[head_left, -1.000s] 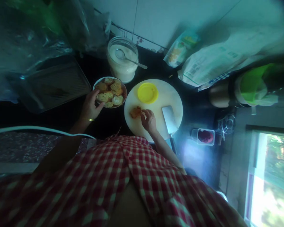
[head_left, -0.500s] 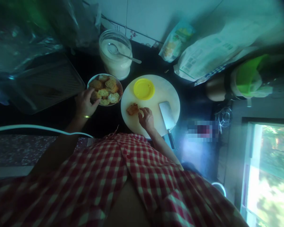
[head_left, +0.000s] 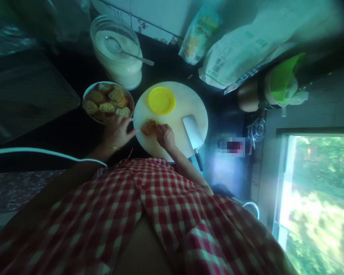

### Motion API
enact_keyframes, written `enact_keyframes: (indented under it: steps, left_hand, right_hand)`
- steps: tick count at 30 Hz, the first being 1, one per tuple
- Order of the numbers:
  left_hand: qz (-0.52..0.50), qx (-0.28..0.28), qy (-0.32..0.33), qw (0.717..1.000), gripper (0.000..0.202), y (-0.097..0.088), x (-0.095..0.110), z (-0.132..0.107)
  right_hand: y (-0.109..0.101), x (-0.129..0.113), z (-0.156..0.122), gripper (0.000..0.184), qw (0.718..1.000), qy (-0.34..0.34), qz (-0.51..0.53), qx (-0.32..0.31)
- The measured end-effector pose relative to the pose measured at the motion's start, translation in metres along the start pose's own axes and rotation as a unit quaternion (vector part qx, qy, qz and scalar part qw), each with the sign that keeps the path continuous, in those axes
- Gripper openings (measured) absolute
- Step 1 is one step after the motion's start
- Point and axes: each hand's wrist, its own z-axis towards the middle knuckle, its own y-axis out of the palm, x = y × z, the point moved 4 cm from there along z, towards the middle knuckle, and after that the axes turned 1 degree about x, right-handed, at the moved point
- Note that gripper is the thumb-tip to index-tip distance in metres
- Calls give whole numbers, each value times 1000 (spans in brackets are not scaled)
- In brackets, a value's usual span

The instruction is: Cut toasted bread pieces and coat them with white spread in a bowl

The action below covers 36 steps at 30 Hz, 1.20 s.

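Observation:
My right hand (head_left: 165,137) is closed, fingertips pinched at the right edge of a reddish-brown lump of food (head_left: 148,127) on the round white cutting board (head_left: 177,143). Between the bowl and the board's left edge is my left hand (head_left: 117,131), slightly blurred, its thumb and fingers apart with nothing seen in them. Golden-brown, round pieces of food (head_left: 106,107) with pale speckled faces fill the white-rimmed bowl (head_left: 85,94) just beyond it. A yellow round dish (head_left: 162,100) sits on the board above the lump. On the board's right side lies a cleaver (head_left: 192,130), its dark handle over the edge.
Behind the bowl stands a glass jar (head_left: 123,65) of white contents, a spoon (head_left: 132,55) resting in it. A colourful packet (head_left: 199,36) and a large white bag (head_left: 232,57) lean at the back. A tray (head_left: 31,95) is at left; a white cable (head_left: 51,152) crosses nearby.
My left hand has left the bowl's pieces and moved right, towards the board, its fingers apart. My right hand has closed in on the reddish-brown lump. The whole view has shifted slightly.

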Motion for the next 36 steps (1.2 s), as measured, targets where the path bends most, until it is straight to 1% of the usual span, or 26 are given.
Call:
enact_keyframes:
  steps: [1,3,4,6,8,10,12,14,16,18,21,24,27,29,31,33,36]
  left_hand:
    - [8,-33,18,999,52,11,19,3]
    - [22,-63,30,997,62,28,47,10]
    - [26,-68,34,997,64,33,56,14]
    - [28,-77,40,996,64,38,64,19]
    - [32,-85,37,995,63,38,63,21]
    - [39,-88,24,995,60,35,57,22]
    - [43,-81,10,996,56,32,51,20]
    - [37,-65,-4,997,52,31,44,18]
    - [22,-40,-16,999,51,31,38,14]
    - [10,-10,-26,1000,49,31,31,10]
    - [1,19,-29,999,44,32,23,6]
    - [-15,8,-38,999,38,33,21,4]
    - [-33,-7,-45,998,39,35,24,5]
    - [-42,-2,-43,998,39,37,27,5]
    - [-51,7,-43,998,38,40,28,4]
    - [-70,20,-48,996,39,45,26,2]
    - [-116,45,-57,991,44,50,21,-2]
  right_hand:
    - [0,-4,2,29,1000,9,-4,-19]
    - [0,-13,5,33,998,23,-9,-50]
    - [-1,-17,6,36,998,27,-11,-60]
    - [-3,-24,8,43,997,21,-20,-73]
    - [-4,-30,10,51,996,-3,-30,-86]
    - [-3,-36,13,52,994,-30,-36,-96]
    - [-2,-39,18,45,995,-41,-27,-92]
    - [-3,-42,25,36,996,-38,5,-76]
    - [-5,-45,33,29,996,-33,50,-61]
    - [-6,-50,43,26,994,-30,92,-51]
    - [-6,-65,62,31,990,-38,125,-56]
    - [-6,-80,75,34,991,-73,91,-67]
    - [-9,-82,71,30,994,-95,25,-55]
    - [-10,-73,62,27,995,-77,-17,-60]
    - [-6,-64,52,32,994,-51,-33,-90]
    - [0,-59,46,34,992,-36,-5,-118]
    - [5,-64,53,26,990,-33,73,-116]
